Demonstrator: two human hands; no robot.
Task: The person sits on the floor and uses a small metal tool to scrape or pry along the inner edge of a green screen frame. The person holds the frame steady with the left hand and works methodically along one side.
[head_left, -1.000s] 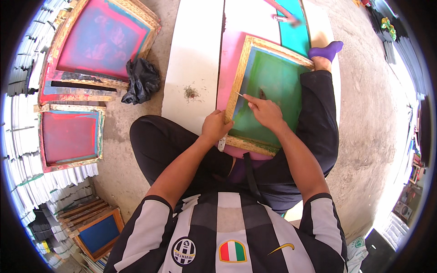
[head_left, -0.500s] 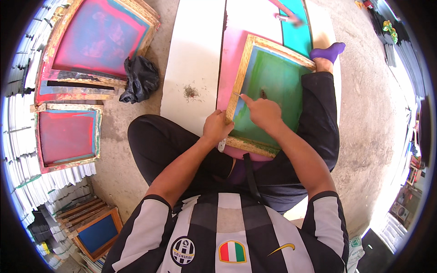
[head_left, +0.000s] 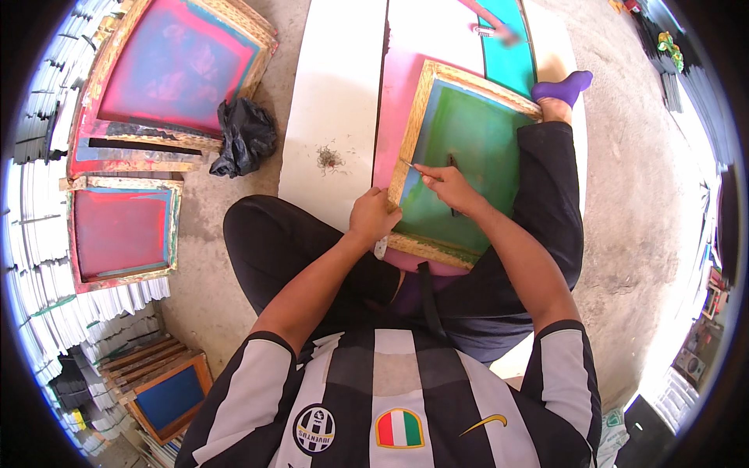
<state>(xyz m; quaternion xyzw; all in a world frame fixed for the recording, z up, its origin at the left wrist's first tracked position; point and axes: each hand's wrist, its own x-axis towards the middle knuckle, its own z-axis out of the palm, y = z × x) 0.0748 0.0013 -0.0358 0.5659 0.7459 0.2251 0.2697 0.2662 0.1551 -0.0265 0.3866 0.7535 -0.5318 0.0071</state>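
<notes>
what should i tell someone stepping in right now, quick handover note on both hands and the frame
Left hand: grips the near left edge of the wooden screen frame, steadying it on the lap.
Right hand: holds a thin pointed tool, tip on the green mesh near the frame's left side.
Frame lies tilted across the legs, over the white board.
Done: cannot tell how much of the mesh is worked.
Left: judging by the tool's place, work on the mesh is under way.

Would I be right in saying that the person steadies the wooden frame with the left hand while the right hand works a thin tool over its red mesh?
Not quite: the mesh in that wooden frame is green, not red, as the head view shows. The left hand does steady the frame's edge, and the right hand does work a thin tool over it.
</notes>
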